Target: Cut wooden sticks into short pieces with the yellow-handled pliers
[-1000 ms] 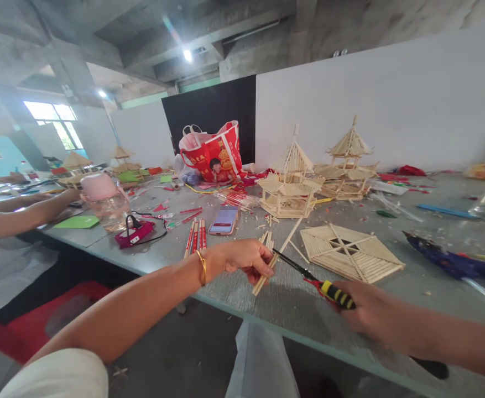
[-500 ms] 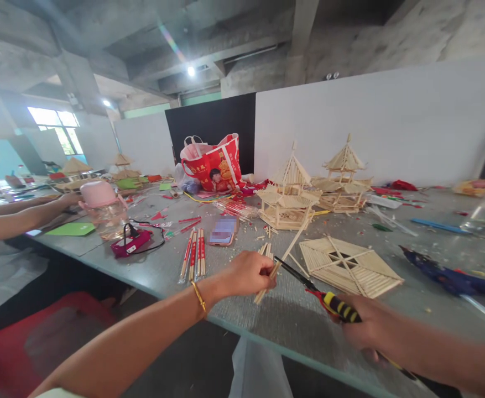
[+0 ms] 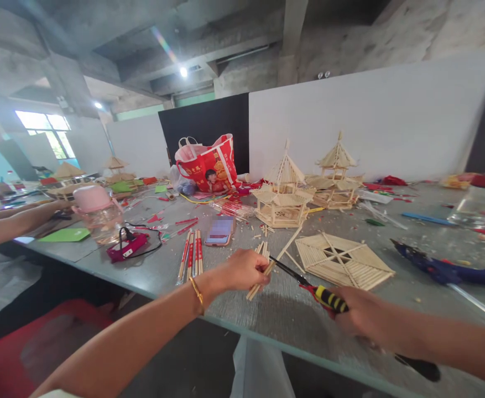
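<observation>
Left hand (image 3: 244,268): grip holding wooden sticks (image 3: 255,289) | Handling: probably light, stiff, splinter-prone; best pinched mid-length | Right hand (image 3: 359,310): grip around striped-handled tool (image 3: 330,299)

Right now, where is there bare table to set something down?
Mostly bare: the table between left hand and right hand, nearer than the hexagonal panel; also between the magenta device and wrapped chopsticks. Crowded: around the red bag and nearest pagoda.
</observation>
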Demonstrator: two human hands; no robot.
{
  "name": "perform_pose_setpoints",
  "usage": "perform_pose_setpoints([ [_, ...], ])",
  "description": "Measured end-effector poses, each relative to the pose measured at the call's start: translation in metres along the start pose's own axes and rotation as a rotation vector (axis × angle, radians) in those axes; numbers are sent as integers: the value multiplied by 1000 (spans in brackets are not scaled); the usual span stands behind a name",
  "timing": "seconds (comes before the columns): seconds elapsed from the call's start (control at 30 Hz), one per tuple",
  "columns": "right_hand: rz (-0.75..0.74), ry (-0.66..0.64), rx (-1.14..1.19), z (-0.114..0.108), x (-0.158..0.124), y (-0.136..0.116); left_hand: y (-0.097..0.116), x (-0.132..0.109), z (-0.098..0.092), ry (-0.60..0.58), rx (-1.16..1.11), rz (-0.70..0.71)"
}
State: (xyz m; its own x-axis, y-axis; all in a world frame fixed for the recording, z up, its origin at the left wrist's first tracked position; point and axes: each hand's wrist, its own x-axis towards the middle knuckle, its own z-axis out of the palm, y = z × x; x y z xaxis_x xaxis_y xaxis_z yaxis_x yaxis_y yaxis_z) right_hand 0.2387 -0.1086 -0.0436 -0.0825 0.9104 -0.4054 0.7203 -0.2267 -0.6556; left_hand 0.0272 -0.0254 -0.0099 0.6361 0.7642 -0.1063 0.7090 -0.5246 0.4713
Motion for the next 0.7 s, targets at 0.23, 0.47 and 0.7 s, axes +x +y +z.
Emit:
perform_pose_setpoints([
  [0.23, -22, -8, 39, -3, 2, 1, 0, -9, 19, 209, -111, -5],
  [0.47, -36, -21, 64, -3, -4, 12, -8, -10, 9, -129, -745, 14],
  [0.7, 0, -33, 50, -12, -15, 1, -14, -8, 10, -191, -966, -16],
])
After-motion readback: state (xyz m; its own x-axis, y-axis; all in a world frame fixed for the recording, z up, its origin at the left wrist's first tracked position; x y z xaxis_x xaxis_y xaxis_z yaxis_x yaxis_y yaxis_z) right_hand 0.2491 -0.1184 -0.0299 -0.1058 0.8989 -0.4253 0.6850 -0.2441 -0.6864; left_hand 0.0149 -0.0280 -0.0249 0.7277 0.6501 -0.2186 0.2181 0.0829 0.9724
